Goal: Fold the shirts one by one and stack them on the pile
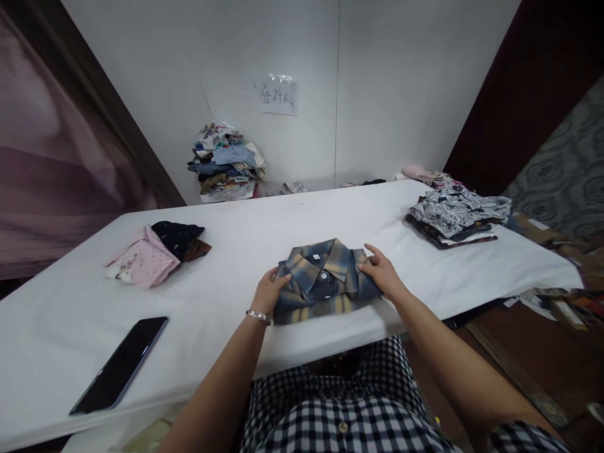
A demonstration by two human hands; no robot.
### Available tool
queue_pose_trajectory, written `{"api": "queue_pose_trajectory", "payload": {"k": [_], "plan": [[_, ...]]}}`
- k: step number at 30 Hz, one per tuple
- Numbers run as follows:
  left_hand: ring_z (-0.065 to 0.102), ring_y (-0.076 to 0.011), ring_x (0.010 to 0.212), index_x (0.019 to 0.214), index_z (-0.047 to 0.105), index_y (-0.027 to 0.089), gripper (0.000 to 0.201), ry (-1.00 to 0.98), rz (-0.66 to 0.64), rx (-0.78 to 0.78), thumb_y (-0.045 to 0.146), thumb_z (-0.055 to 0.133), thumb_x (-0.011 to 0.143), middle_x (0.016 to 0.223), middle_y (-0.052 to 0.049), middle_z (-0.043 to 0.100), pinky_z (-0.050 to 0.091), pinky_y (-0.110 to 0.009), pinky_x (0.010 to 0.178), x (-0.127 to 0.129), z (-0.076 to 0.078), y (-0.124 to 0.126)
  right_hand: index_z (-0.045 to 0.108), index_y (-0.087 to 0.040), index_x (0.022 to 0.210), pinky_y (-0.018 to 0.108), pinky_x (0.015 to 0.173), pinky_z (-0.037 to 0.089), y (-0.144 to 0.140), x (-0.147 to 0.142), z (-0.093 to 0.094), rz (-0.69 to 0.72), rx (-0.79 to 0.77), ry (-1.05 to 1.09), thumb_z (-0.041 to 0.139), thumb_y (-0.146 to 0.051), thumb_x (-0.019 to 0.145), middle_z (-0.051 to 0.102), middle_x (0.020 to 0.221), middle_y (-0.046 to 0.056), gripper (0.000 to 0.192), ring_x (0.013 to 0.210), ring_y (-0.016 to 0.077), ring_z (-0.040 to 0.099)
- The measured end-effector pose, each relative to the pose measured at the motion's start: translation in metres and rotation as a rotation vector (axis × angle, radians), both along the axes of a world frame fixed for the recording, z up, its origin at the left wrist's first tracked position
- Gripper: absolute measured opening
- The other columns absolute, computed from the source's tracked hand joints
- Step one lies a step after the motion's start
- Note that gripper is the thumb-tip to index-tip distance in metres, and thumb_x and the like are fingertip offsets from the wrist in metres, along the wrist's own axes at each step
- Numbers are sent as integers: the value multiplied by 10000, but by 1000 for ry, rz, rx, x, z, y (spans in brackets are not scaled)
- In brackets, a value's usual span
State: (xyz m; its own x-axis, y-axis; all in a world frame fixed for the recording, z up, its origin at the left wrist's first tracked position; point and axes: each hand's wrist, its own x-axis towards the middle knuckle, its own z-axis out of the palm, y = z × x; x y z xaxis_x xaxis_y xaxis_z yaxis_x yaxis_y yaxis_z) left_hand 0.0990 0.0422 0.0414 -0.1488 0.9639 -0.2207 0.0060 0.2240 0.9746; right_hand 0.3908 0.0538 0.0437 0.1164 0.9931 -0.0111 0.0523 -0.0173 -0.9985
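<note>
Plaid shirt (pixel 325 280), folded collar-up, lies at the near edge of the white table (pixel 236 251); left hand (pixel 268 292) and right hand (pixel 383 274) clasp its 2 sides, fingers curled over the edges, apparently to keep the folds square

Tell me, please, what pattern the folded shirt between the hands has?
Blue and tan plaid shirt, seen in the head view.

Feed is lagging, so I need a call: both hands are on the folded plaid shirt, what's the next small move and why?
Probably lift the blue-and-tan plaid folded shirt and carry it to a pile. It looks fully folded, collar up, with the left hand and right hand gripping its two sides, and the stack of folded patterned shirts sits to the right on the white table.
</note>
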Motion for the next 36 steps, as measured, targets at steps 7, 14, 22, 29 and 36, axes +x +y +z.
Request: {"api": "queue_pose_trajectory", "payload": {"k": [7,14,22,29,36], "plan": [[632,-253,1019,1273,462,115,654,411,114,-92,373,704,723,1103,-154,655,479,-354,880,-7,-6,4,512,-193,1300,338,748,499,26,13,-15,9,-133,-218,719,-305,629,663,863,43,710,781,199,635],[544,-311,1162,1358,371,72,747,866,25,-31,545,524,800,1308,-226,515,427,-386,930,-16,-2,-24,386,-204,1395,366,794,525,-20,36,-42,-89,-78,-211,623,-452,729,542,1292,159,749,1024,248,615],[625,-308,1034,1177,524,123,546,602,-102,-118,428,640,739,1112,-179,656,480,-389,858,-2,2,-20,553,-206,1088,351,668,561,-115,-10,-18,84,-368,458,710,-391,723,687,1014,111,438,866,233,677],[675,-243,886,1018,580,162,461,-172,-83,-35,426,718,666,980,-99,710,558,-363,740,19,29,-29,582,-166,959,402,910,504,-106,-54,-13,293,-532,838,707,-434,760,653,1097,136,357,1040,243,635],[615,-239,1065,1273,445,197,670,184,-55,123,402,691,684,1199,-101,628,499,-372,917,18,23,-53,599,-194,998,352,709,557,-53,-85,-17,164,-462,956,677,-456,771,688,893,48,355,739,167,648]]}}
